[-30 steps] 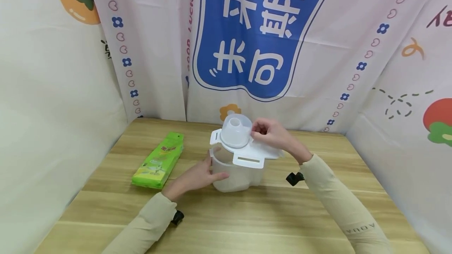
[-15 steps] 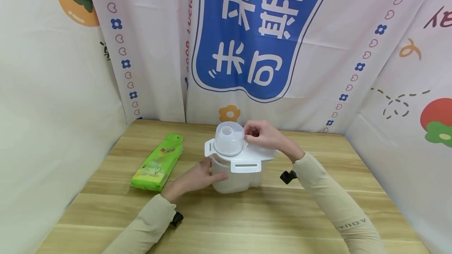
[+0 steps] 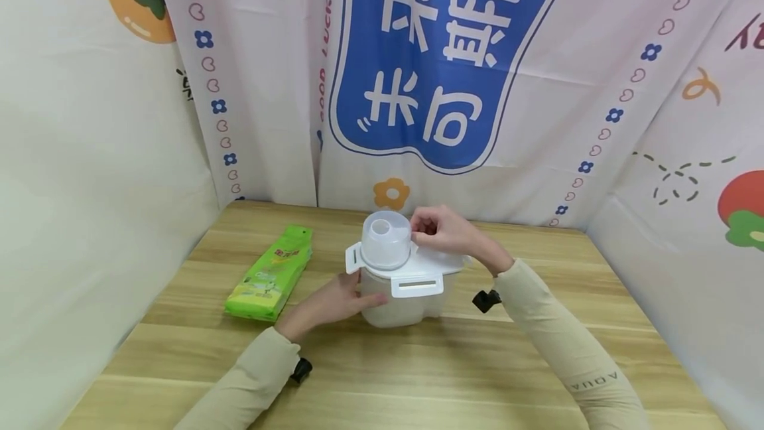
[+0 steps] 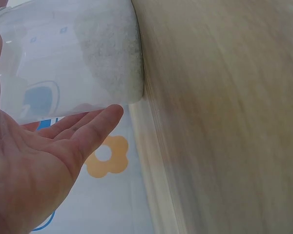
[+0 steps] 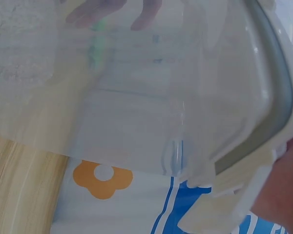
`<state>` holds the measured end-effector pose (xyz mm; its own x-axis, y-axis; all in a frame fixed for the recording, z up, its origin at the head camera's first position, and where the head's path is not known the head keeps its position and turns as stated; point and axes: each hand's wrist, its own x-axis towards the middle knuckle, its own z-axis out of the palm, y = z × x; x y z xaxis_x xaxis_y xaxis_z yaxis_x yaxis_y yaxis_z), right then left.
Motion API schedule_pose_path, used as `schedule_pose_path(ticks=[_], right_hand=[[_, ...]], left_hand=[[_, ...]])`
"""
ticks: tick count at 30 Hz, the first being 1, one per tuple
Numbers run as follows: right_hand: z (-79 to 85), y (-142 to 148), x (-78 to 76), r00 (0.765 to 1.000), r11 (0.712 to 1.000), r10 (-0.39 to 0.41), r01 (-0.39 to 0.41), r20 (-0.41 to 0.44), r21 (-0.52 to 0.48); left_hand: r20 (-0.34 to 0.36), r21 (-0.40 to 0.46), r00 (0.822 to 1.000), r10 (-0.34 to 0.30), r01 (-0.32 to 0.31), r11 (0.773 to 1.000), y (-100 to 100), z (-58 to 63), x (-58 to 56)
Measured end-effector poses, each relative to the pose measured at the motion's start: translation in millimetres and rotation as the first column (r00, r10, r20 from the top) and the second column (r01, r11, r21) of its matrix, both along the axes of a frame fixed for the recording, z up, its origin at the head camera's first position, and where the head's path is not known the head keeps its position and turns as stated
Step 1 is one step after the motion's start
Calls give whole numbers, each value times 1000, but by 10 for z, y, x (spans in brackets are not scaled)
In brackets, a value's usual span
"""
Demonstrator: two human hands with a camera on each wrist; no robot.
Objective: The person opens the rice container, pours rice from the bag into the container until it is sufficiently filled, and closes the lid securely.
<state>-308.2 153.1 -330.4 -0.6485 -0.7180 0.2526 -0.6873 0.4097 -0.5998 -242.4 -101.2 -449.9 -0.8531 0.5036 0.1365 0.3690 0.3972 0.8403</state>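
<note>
A translucent plastic storage container (image 3: 390, 307) stands on the wooden table, with white grainy contents at its bottom in the left wrist view. On top of it lies a white lid (image 3: 426, 261) with side clips standing out, carrying a clear measuring cup (image 3: 386, 241). My left hand (image 3: 331, 300) holds the container's left side, thumb in front and fingers along the far side; in the left wrist view the left fingers (image 4: 95, 129) lie straight along the wall. With curled fingers, my right hand (image 3: 444, 231) grips the lid from above, behind the cup; its fingertips are partly hidden.
To the left on the table (image 3: 382, 377) lies a green and yellow packet (image 3: 271, 277). A printed cloth (image 3: 268, 85) hangs along the table's back edge, and pale cloth walls close both sides.
My right hand has brought the lid down and slightly left, from tilted above the container's opening to level on its rim. The left hand has stayed at the container's side.
</note>
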Motion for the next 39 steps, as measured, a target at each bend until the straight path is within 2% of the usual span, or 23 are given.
schedule_pose_path(ticks=[5,15,23,30,39], right_hand=[[-11,-4,-6,1000,1000,4,-4,-4,1],[-57,-20,11,999,999,-14,12,-46,-33],[-117,-23,44,990,996,-44,33,-134,-88],[-180,-28,45,972,991,-58,28,-226,-134],[-194,-13,50,973,990,-92,65,-212,-128]], left_hand=[[-17,-11,1000,-1,1,1000,6,-7,1],[-1,-21,1000,13,-13,1000,-6,-15,9],[-2,-11,1000,12,-12,1000,-13,-23,-6],[-9,-12,1000,7,-7,1000,-17,-19,-4],[-12,-26,1000,1,-1,1000,-30,-2,-1]])
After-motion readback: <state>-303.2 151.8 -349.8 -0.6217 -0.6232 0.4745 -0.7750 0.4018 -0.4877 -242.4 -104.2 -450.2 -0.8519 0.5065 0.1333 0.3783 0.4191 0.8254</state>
